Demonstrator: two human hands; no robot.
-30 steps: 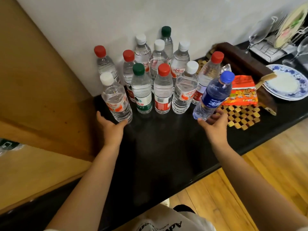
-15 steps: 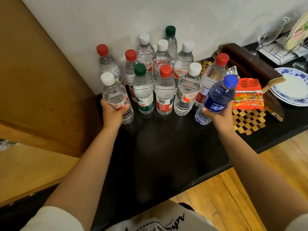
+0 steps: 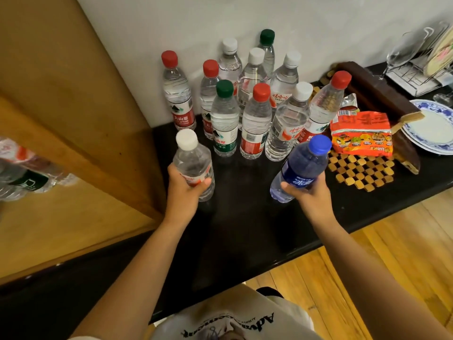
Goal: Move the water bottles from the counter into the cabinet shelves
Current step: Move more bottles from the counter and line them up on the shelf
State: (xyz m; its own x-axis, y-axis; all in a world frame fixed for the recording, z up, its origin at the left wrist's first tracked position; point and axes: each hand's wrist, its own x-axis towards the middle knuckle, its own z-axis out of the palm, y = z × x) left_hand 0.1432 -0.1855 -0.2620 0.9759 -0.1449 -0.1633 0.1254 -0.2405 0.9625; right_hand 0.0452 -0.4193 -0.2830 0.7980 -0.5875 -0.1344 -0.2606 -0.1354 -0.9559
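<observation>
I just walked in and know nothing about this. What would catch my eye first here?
A crowd of clear water bottles with red, white and green caps stands on the black counter against the wall. In front of them the left hand grips a white-capped bottle and the right hand grips a dark blue bottle. To the right a bright orange snack packet lies partly on a woven mat.

A single head-worn camera looks steeply down and forward, close above the bench (image 3: 245, 229), beyond the fingers (image 3: 285, 186).
</observation>
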